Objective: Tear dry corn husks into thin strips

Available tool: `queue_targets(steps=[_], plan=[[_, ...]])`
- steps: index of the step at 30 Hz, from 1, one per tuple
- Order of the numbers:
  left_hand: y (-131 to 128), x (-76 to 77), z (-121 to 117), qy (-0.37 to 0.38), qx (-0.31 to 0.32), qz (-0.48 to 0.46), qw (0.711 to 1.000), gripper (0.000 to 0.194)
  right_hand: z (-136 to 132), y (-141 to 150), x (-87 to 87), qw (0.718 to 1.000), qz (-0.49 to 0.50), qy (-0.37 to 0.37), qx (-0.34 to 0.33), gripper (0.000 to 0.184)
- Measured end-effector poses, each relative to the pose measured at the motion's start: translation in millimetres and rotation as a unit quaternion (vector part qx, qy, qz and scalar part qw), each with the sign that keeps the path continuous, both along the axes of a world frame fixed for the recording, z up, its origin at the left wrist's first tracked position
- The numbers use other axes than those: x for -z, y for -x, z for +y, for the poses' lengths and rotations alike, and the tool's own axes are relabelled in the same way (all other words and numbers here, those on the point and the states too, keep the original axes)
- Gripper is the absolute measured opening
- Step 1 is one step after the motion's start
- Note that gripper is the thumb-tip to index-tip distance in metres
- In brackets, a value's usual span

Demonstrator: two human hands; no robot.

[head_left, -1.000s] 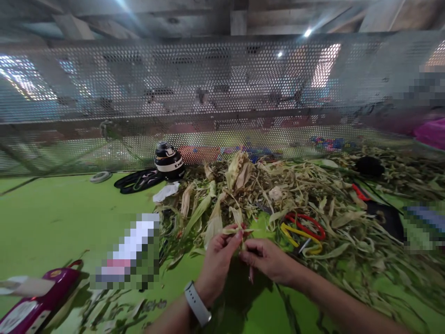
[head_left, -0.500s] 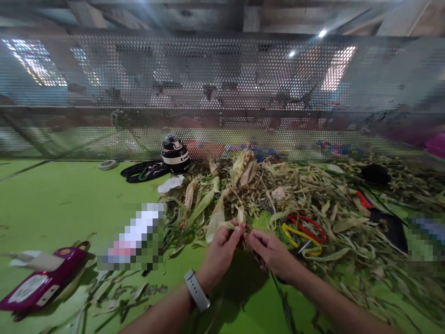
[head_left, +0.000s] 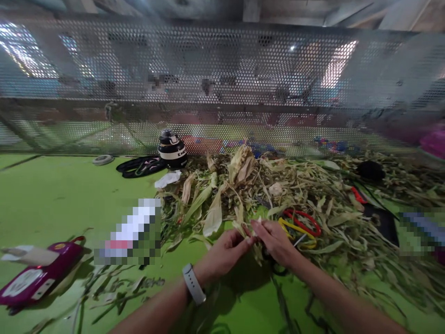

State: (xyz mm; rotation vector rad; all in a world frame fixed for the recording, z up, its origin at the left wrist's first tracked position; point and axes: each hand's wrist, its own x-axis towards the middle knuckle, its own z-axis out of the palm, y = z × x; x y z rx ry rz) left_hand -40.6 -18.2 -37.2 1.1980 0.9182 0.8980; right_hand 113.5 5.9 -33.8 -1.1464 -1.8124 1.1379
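Note:
My left hand [head_left: 227, 253] is closed, its thumb and fingertips pinching a pale corn husk [head_left: 239, 218] in front of the heap. Close against it, my right hand [head_left: 274, 241] pinches the same bit of husk from the other side. Black loops [head_left: 276, 266] like scissor handles show under my right hand; whether they hang from its fingers I cannot tell. Just beyond my right hand lie yellow-handled scissors [head_left: 288, 230] and a red loop handle [head_left: 308, 219]. A broad pale husk leaf [head_left: 213, 215] lies ahead of my left hand.
A large heap of dried husks [head_left: 295, 176] spreads across the green table [head_left: 45, 195]. A black bottle [head_left: 173, 150] stands at the back by a perforated metal screen [head_left: 194, 69]. A purple device [head_left: 41, 273] lies at left, husk scraps [head_left: 121, 297] nearby. A black pouch [head_left: 380, 225] lies right.
Both hands have shifted slightly right and turned, with the fingertips still together at the husk. The left wrist has rotated so the hand lies flatter. The view has moved a little.

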Motion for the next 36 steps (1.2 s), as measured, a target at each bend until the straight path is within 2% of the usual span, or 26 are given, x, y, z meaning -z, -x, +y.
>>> queue_targets(steps=[3, 6, 8, 11, 13, 14, 18, 21, 24, 27, 30, 34, 36], plan=[[3, 0.9, -1, 0.01, 0.059, 0.02, 0.998, 0.037, 2, 2, 4.2, 0.999, -0.009, -0.025, 0.041, 0.044], [6, 1.7, -1, 0.01, 0.082, 0.025, 0.996, 0.035, 4, 1, 2.9, 0.998, -0.017, -0.017, 0.06, 0.042], [7, 3.1, -2, 0.006, 0.095, 0.033, 0.995, 0.034, 5, 0, -2.3, 0.999, -0.021, -0.014, 0.034, 0.037], [5, 4.5, -3, -0.008, 0.101, 0.039, 0.994, 0.032, 5, -1, -11.1, 0.999, -0.012, -0.006, -0.051, 0.027], [3, 3.1, -3, -0.014, 0.093, 0.024, 0.995, 0.029, 3, 2, -13.4, 0.995, 0.019, 0.025, -0.092, 0.026], [2, 1.4, -3, -0.015, 0.091, 0.013, 0.996, 0.027, 2, 4, -13.0, 0.994, 0.044, 0.044, -0.091, 0.026], [2, -6.5, -2, -0.031, 0.097, -0.007, 0.995, 0.027, -2, 10, -5.9, 0.981, 0.152, 0.119, 0.002, 0.023], [5, -6.9, 0, -0.047, 0.123, 0.032, 0.991, 0.027, -3, 12, -2.0, 0.97, 0.185, 0.155, 0.04, 0.023], [9, -2.6, 2, -0.043, 0.163, 0.081, 0.982, 0.03, -4, 13, -1.5, 0.967, 0.195, 0.153, 0.06, 0.022], [9, 0.0, 1, -0.04, 0.176, 0.087, 0.98, 0.031, -5, 13, -3.1, 0.969, 0.193, 0.137, 0.068, 0.021], [6, -1.5, -1, -0.007, 0.157, 0.037, 0.987, 0.031, -3, 11, -6.6, 0.973, 0.178, 0.141, 0.052, 0.023], [4, -4.8, -2, 0.073, 0.061, -0.056, 0.994, 0.033, 2, 6, -10.9, 0.973, 0.172, 0.154, 0.028, 0.033], [3, -5.0, -1, 0.095, 0.032, -0.07, 0.993, 0.031, 4, 5, -10.3, 0.98, 0.146, 0.129, 0.031, 0.033]])
